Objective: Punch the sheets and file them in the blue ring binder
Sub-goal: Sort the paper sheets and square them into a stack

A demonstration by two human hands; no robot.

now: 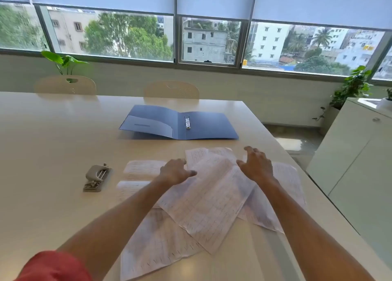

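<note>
One blue binder (180,123) lies open at 12 o'clock; one hole punch (96,177) at 9 o'clock. Several loose sheets (207,198), overlapping, reach the tabletop (46,144) edge at 3 o'clock. Left hand (175,171) and right hand (257,164) rest spread on them, fingers relaxed.

No legible text anywhere: only faint, blurred rows of print on the scattered sheets (203,195), a dark strip too small to read on the pocket of the blue ring binder (148,123), and no brand discernible on the hole punch (96,177).
</note>
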